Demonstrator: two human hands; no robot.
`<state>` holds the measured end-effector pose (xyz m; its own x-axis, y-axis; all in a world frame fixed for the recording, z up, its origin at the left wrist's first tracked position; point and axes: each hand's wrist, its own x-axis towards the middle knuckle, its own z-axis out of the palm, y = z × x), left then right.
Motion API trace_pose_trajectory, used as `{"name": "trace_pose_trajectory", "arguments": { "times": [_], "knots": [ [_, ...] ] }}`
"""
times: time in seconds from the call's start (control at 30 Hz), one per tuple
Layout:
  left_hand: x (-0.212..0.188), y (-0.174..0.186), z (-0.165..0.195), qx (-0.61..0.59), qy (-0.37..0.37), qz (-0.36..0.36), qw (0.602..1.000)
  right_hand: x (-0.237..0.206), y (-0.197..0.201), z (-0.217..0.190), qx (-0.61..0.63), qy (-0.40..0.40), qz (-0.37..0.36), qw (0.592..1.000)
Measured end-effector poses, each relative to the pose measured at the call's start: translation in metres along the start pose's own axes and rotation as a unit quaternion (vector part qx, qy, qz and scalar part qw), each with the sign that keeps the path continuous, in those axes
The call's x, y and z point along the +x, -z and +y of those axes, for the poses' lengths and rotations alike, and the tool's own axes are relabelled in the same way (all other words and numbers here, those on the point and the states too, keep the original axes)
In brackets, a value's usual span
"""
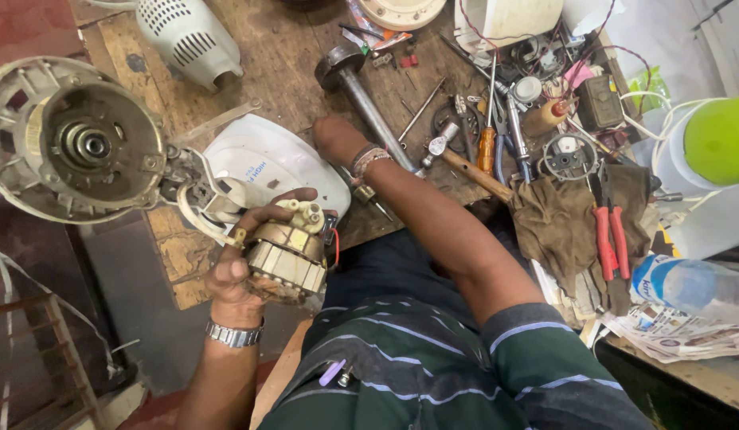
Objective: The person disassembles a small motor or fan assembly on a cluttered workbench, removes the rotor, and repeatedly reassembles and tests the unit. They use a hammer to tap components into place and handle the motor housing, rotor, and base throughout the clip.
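My left hand (230, 275), with a metal watch on its wrist, grips a fan motor stator (288, 253) made of a laminated metal core with brass-coloured windings. White wires run from the stator to a round metal motor housing (75, 139) at the left. My right hand (334, 140) reaches forward onto the wooden table (282, 64), its back toward me and its fingers curled out of sight. It lies between a white plastic cover (266, 163) and a metal pipe with a round base (363, 91). Whether it holds anything is hidden.
A white grilled casing (186, 36) lies at the back left. To the right are a hammer (465, 163), an orange-handled screwdriver (486, 147), red-handled pliers (610, 239) on a brown rag (557, 219), tangled wires, a plastic bottle (692, 285), newspaper (680, 334) and a green-topped container (720, 139).
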<state>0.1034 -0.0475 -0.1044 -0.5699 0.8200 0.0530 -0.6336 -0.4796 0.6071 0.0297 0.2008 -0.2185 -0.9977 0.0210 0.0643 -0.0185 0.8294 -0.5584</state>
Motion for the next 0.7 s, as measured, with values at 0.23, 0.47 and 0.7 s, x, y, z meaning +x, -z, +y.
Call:
{"name": "trace_pose_trajectory", "arguments": {
  "times": [0.23, 0.47, 0.7],
  "knots": [
    [0.002, 0.004, -0.001, 0.017, 0.004, 0.007, 1.000, -0.014, -0.006, 0.015, 0.006, 0.000, 0.056, 0.998],
    [0.007, 0.006, -0.001, 0.004, 0.007, -0.005, 1.000, -0.035, 0.002, 0.027, 0.052, -0.003, 0.052, 0.997],
    [0.003, 0.007, -0.003, 0.011, -0.007, -0.001, 1.000, -0.042, 0.002, 0.027, 0.011, 0.085, 0.022, 0.996]
  ]
}}
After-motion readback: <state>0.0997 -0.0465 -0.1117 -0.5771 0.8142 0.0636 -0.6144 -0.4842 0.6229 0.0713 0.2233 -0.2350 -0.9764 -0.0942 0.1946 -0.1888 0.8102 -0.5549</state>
